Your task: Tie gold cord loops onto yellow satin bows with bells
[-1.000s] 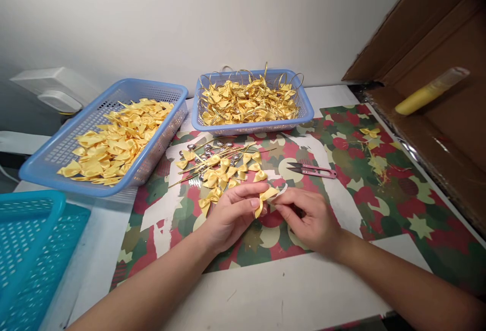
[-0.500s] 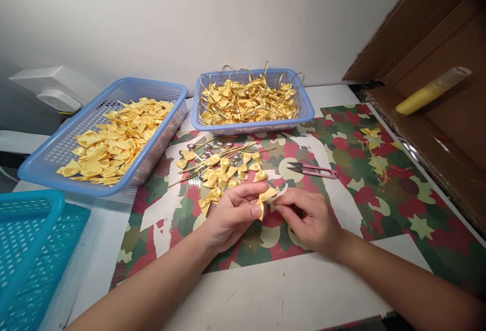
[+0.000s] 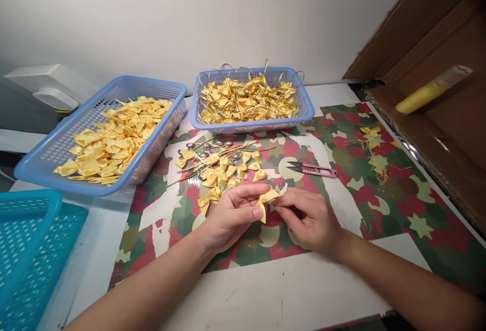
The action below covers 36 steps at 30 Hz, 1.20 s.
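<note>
Well beyond the fingers (image 3: 248,190), a blue basket (image 3: 254,128) of bows (image 3: 243,100). At right hand (image 3: 309,219), fingertips curled close, hold unclear; at left hand (image 3: 231,217), thumb pressed against fingers. Past right fingers, pink snips (image 3: 319,171). Pinched in left fingertips, a yellow bow (image 3: 264,203).

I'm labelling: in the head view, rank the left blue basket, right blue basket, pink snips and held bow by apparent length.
Left blue basket, perhaps helped by nearness
Right blue basket
Pink snips
Held bow, partly hidden by the left hand
</note>
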Each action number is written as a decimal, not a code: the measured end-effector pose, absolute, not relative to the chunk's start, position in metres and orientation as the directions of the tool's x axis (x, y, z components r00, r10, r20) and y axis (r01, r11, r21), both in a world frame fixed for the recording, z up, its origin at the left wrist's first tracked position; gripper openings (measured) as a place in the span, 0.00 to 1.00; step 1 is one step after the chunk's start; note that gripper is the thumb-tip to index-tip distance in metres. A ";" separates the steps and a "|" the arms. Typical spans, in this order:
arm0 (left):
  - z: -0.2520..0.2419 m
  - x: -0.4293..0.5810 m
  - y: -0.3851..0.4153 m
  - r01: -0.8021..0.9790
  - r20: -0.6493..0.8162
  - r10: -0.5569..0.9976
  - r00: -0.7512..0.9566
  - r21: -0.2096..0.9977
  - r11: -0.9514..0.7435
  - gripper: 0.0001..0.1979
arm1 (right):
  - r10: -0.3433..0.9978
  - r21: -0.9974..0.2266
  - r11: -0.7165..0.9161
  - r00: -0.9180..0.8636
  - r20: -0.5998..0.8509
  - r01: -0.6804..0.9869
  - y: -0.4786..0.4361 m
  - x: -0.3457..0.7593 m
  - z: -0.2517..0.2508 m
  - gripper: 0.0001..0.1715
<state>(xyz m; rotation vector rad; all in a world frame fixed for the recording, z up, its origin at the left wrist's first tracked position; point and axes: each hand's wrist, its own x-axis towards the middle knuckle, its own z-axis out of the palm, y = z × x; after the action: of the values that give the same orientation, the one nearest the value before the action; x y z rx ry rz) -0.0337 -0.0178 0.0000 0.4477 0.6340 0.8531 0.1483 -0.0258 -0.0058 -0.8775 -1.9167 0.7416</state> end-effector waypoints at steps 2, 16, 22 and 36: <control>-0.001 -0.033 -0.018 -0.541 -0.348 0.798 0.492 0.596 0.593 0.15 | 0.806 -0.768 0.573 -0.369 0.463 0.287 -0.026 0.148 -0.005 0.10; 0.001 -0.032 -0.019 -0.555 -0.303 0.821 0.484 0.619 0.556 0.16 | 0.802 -0.754 0.584 -0.362 0.476 0.302 -0.027 0.148 -0.001 0.09; 0.001 -0.033 -0.020 -0.562 -0.303 0.824 0.478 0.616 0.552 0.16 | 0.799 -0.750 0.588 -0.357 0.483 0.301 -0.026 0.148 -0.002 0.09; -0.002 -0.033 -0.020 -0.541 -0.377 0.808 0.452 0.605 0.585 0.17 | 0.792 -0.727 0.598 -0.388 0.471 0.338 -0.027 0.149 -0.001 0.10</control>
<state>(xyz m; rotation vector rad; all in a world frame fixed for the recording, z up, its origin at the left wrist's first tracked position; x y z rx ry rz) -0.0328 -0.0196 -0.0020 0.4329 0.6976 0.8658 0.1488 -0.0266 -0.0009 -0.8978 -1.9745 0.6758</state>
